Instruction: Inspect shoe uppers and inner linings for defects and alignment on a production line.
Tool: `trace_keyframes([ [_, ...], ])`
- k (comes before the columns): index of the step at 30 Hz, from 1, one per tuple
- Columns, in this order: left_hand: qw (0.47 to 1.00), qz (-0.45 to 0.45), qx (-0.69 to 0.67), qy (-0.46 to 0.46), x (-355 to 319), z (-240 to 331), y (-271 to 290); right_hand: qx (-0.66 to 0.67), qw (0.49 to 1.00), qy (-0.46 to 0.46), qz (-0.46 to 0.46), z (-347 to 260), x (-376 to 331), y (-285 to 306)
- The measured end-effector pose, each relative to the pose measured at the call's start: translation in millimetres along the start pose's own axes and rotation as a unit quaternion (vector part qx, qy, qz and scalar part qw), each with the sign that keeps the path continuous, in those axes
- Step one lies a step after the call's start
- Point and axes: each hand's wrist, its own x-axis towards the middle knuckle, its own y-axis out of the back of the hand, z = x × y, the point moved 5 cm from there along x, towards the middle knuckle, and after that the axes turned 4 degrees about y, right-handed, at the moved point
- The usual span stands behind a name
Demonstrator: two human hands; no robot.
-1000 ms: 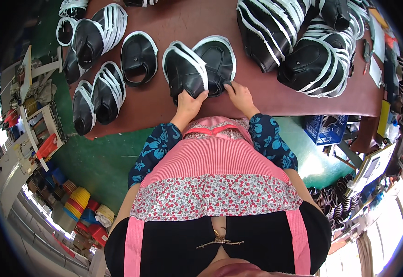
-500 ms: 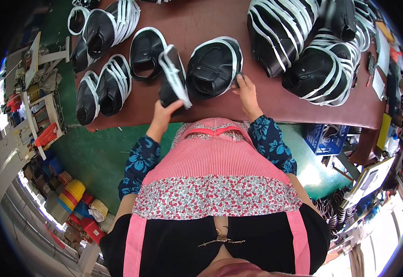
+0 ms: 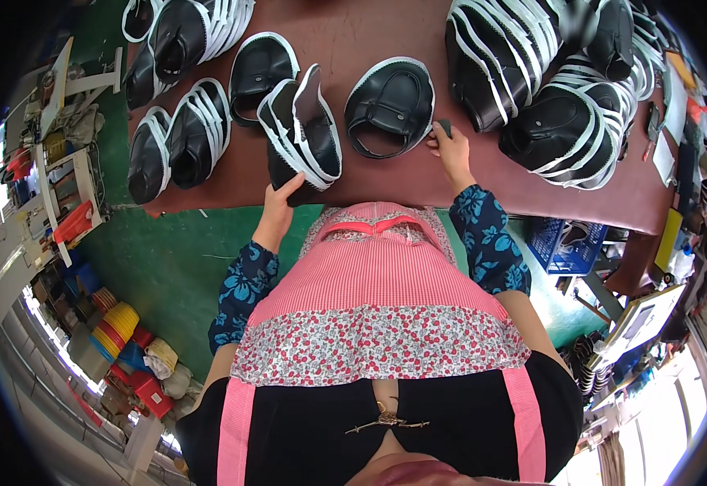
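Observation:
My left hand (image 3: 278, 204) is closed on black shoe uppers (image 3: 327, 147) with white edging, held tilted over the table's near edge; several white rims show, but I cannot tell how many uppers are there. Between thumb and fingers, my right hand (image 3: 452, 152) pinches a small dark flat piece (image 3: 444, 127) of a kind I cannot make out. Just left of that hand, a single black shoe upper (image 3: 396, 95) with a white rim lies on the table, its opening toward me. Behind the held uppers lies another black upper (image 3: 258, 69).
The table (image 3: 386, 182) has a reddish-brown top. Nested stacks of uppers stand at the left (image 3: 195, 134) and at the right (image 3: 560, 125). Below the right side is a blue plastic crate (image 3: 566, 247); green floor (image 3: 167, 259) shows at the left.
The uppers in my left hand have turned and spread, showing more white rims. The upper beside my right hand now shows a single rim rather than a doubled one. My right hand has shifted slightly right.

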Motion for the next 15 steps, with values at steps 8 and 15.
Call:
trace_keyframes([
  [8, 0.833, 0.122, 0.424, -0.333, -82.7, 53.2, -56.2, -0.221, 0.971, 0.084, 0.011, -7.0, 12.9, -0.5],
  [15, 0.499, 0.253, 0.810, -0.174, -60.0, 121.6, 139.2, -0.223, 0.968, 0.108, 0.025, -4.5, 11.2, -3.5],
])
